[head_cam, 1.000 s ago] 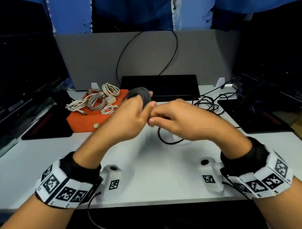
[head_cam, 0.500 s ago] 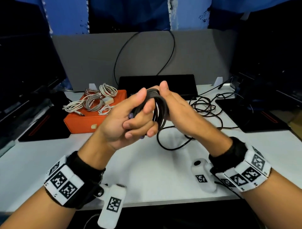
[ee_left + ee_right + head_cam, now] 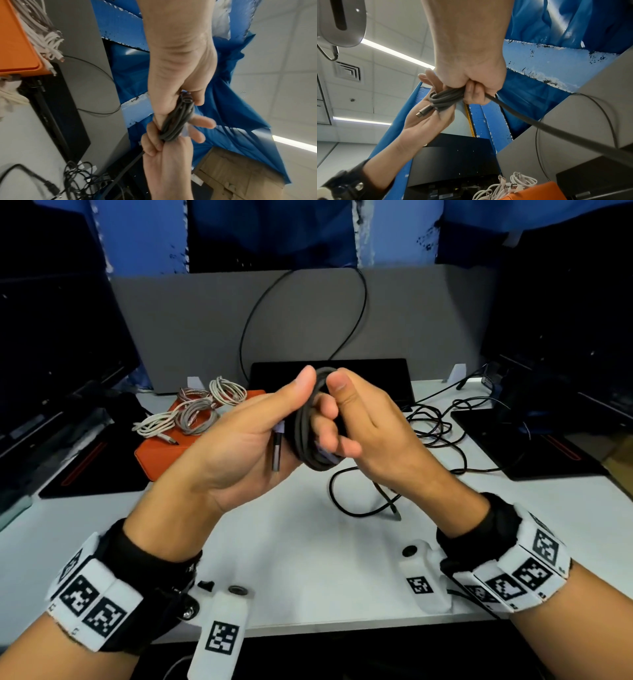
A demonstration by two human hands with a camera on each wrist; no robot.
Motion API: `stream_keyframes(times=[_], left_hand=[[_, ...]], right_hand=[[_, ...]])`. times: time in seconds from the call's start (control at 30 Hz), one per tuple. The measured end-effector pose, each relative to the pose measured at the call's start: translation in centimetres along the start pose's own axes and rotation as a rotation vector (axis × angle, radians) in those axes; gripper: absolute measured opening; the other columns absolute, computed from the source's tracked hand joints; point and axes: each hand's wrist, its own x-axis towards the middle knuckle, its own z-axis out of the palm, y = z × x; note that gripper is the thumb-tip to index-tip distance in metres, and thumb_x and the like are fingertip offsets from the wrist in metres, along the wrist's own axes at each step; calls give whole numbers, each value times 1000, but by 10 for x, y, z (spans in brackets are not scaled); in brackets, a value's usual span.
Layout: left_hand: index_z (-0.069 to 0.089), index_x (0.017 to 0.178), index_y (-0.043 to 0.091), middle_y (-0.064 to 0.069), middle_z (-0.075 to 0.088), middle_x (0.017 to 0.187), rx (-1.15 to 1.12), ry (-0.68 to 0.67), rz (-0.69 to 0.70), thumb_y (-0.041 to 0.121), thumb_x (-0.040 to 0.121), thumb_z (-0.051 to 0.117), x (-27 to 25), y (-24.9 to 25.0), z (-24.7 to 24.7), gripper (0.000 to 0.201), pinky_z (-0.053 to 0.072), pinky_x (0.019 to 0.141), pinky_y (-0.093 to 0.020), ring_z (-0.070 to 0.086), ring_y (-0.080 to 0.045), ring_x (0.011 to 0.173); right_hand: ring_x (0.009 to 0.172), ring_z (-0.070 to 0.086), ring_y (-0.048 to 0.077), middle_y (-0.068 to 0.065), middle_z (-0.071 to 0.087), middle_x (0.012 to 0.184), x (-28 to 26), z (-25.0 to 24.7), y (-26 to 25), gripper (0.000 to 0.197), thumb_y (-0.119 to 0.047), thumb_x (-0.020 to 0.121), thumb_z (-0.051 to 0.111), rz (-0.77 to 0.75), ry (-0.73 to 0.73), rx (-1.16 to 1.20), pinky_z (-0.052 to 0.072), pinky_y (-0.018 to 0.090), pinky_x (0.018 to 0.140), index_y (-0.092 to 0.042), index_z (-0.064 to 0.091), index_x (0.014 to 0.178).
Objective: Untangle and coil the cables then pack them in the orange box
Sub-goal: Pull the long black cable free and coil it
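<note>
Above the middle of the white table [image 3: 308, 559], both hands hold a dark grey cable coil [image 3: 306, 436]. My left hand [image 3: 291, 409] lies palm-up under it, with the thumb raised against the coil's top. The coil's metal plug [image 3: 276, 455] lies on that palm, also seen as the plug [image 3: 423, 111] in the right wrist view. My right hand [image 3: 337, 422] curls its fingers round the coil [image 3: 443, 99] and the cable tail [image 3: 539, 124]. The loose tail [image 3: 356, 510] trails on the table. The orange box [image 3: 161, 453] sits at the back left.
Several coiled white and grey cables [image 3: 195, 414] lie on top of the orange box. A tangle of thin black cables [image 3: 438, 419] lies at the back right. A black slab [image 3: 329, 378] stands against the grey partition, and dark pads flank the table on both sides.
My left fingers have uncurled from a fist, so the palm and plug now show. The right fingers have closed round the coil. The loose tail on the table has shortened.
</note>
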Motion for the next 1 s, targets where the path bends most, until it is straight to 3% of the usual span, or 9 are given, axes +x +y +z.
stream_keyframes(times=[0.1, 0.2, 0.27, 0.47, 0.57, 0.73, 0.87, 0.93, 1.0], left_hand=[[66, 91, 6, -10, 72, 80, 228, 122, 36, 43, 94, 50, -5, 8, 4, 40, 57, 73, -26, 73, -20, 80], [66, 105, -5, -16, 76, 97, 449, 178, 68, 43, 96, 49, -6, 14, -6, 52, 54, 95, -50, 73, -26, 94], [70, 109, 2, -17, 76, 103, 509, 169, 46, 41, 102, 50, -8, 16, -14, 45, 47, 93, -57, 71, -29, 96], [73, 120, 14, -29, 66, 115, 611, 163, -19, 46, 100, 54, -7, 15, -26, 42, 44, 81, -58, 59, -33, 90], [72, 120, 7, -28, 69, 115, 509, 152, -30, 33, 104, 53, -6, 14, -26, 36, 48, 86, -44, 62, -24, 89], [77, 102, 11, -8, 77, 98, 196, 213, 6, 22, 94, 54, 5, 0, -19, 27, 58, 77, -27, 71, -17, 85], [73, 105, 8, -6, 76, 92, 0, 171, 26, 16, 103, 42, 8, -7, -11, 32, 59, 80, -29, 74, -24, 92], [78, 95, 10, -6, 75, 86, -87, 107, 13, 28, 100, 41, 7, -6, -8, 41, 58, 83, -32, 74, -27, 93], [75, 90, 9, -5, 72, 77, -173, 59, 23, 37, 100, 40, 6, -8, -7, 46, 58, 84, -33, 74, -26, 84]], right_hand=[[62, 50, 15, -6, 51, 64, 3, -7, -3, 43, -43, 109, 35, -28, 66, -137, 47, 39, 62, -12, 49, 81], [65, 44, 22, 4, 46, 71, 4, -17, -9, 46, -37, 111, 35, -34, 100, -188, 40, 40, 61, -2, 45, 83], [68, 43, 31, 7, 44, 72, 4, -19, -12, 47, -37, 112, 34, -21, 89, -213, 38, 45, 63, -1, 43, 83], [67, 43, 30, 15, 46, 72, 3, -19, -14, 47, -36, 112, 35, -6, 77, -239, 38, 43, 63, 2, 44, 85], [66, 45, 30, 13, 46, 69, 3, -19, -13, 43, -38, 112, 36, -13, 81, -273, 39, 43, 60, -8, 43, 81], [61, 43, 7, -10, 46, 66, 4, -17, -7, 37, -36, 112, 37, -31, 153, -295, 39, 31, 58, -24, 42, 78], [64, 47, 4, -11, 50, 68, 5, -20, -3, 39, -38, 111, 36, -24, 164, -286, 42, 29, 59, -14, 51, 84], [66, 48, 6, -10, 51, 70, 4, -19, -3, 39, -41, 109, 36, -16, 119, -293, 44, 36, 62, -16, 50, 82], [65, 51, 6, -10, 55, 71, 3, -14, -5, 36, -41, 108, 36, -18, 49, -239, 45, 34, 61, -21, 51, 82]])
